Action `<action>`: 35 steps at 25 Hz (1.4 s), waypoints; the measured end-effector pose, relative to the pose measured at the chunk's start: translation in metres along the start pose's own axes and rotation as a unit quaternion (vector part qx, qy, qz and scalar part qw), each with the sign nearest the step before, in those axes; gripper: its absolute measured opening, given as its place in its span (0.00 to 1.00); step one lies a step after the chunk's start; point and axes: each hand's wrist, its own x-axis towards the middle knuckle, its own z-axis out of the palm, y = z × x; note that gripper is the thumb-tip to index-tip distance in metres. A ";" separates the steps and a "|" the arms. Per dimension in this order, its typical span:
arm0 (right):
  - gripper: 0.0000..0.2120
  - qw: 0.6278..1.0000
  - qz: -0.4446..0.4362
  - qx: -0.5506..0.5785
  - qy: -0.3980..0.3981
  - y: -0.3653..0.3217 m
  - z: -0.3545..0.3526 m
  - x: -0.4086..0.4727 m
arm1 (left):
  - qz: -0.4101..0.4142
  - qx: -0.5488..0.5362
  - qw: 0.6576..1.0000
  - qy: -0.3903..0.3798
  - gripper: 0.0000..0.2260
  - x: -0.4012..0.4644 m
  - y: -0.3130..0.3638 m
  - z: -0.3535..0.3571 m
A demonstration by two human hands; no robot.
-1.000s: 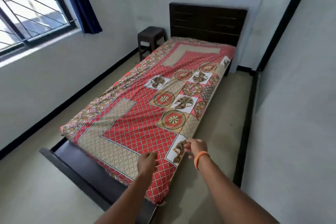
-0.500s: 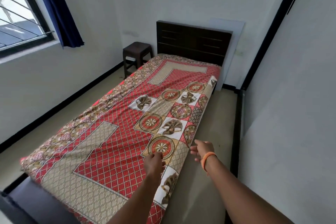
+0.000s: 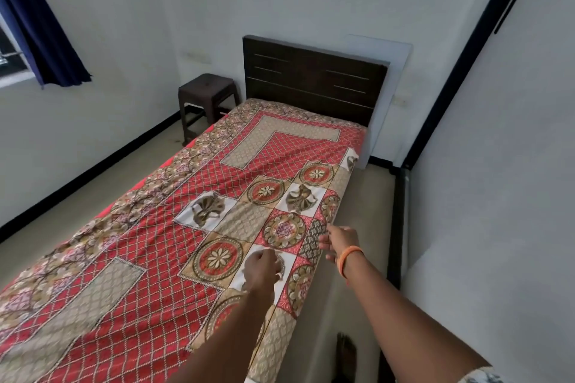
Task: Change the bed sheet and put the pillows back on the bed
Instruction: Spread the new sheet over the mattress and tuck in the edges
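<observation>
A red and beige patterned cotton bed sheet (image 3: pixel 199 227), printed with diamond lattice, round flower medallions and white squares, lies spread over the whole single bed, reaching from the dark brown wooden headboard (image 3: pixel 314 78) down to the near bottom edge of the view and draping over the right side of the mattress. The left hand (image 3: pixel 259 269) is over the sheet near its right edge, above a white square, fingers curled; motion blur makes it impossible to tell whether it pinches the cloth or only touches it. The right hand (image 3: pixel 340 239), with an orange band (image 3: pixel 350 258) on its wrist, is at the sheet's hanging right edge, fingers loosely bent and pointing at the cloth; whether they grip it cannot be told. A dark brown plastic stool (image 3: pixel 207 96) stands just beside the headboard on the left, and a dark blue curtain (image 3: pixel 40 28) hangs at the window on the left wall.
</observation>
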 end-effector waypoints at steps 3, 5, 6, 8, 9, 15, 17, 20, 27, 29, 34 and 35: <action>0.09 1.000 0.014 -0.021 -0.009 -0.038 -0.014 0.092 | -0.023 -0.007 0.999 0.029 0.08 0.055 0.019 0.068; 0.10 0.998 0.043 -0.043 -0.026 -0.067 -0.028 0.148 | -0.058 -0.026 0.997 0.052 0.06 0.083 0.036 0.113; 0.11 0.997 0.054 -0.046 -0.037 -0.081 -0.036 0.170 | -0.075 -0.036 0.995 0.061 0.07 0.093 0.042 0.133; 0.10 0.995 0.060 -0.061 -0.043 -0.117 -0.051 0.217 | -0.089 -0.052 0.992 0.076 0.09 0.115 0.058 0.177; 0.11 0.994 0.060 -0.080 -0.036 -0.135 -0.057 0.245 | -0.093 -0.057 0.991 0.080 0.08 0.125 0.068 0.201; 0.14 0.980 0.073 -0.151 -0.109 -0.214 -0.028 0.388 | -0.107 -0.093 0.982 0.126 0.08 0.219 0.118 0.298; 0.13 0.971 0.054 -0.186 -0.140 -0.238 -0.002 0.439 | -0.114 -0.098 0.978 0.146 0.08 0.267 0.131 0.329; 0.09 0.956 0.047 -0.236 -0.170 -0.264 0.036 0.520 | -0.135 -0.103 0.971 0.170 0.09 0.343 0.145 0.378; 0.06 0.915 0.040 -0.341 -0.210 -0.314 0.067 0.699 | -0.185 -0.036 0.972 0.143 0.06 0.479 0.178 0.494; 0.05 0.903 0.090 -0.367 -0.206 -0.307 0.066 0.750 | -0.219 -0.058 0.960 0.162 0.07 0.509 0.176 0.520; 0.05 0.804 0.136 -0.506 -0.281 -0.271 0.075 0.832 | -0.354 -0.262 0.840 0.317 0.02 0.533 0.128 0.577; 0.06 0.769 0.115 -0.546 -0.310 -0.267 0.077 0.841 | -0.375 -0.306 0.804 0.346 0.02 0.530 0.118 0.593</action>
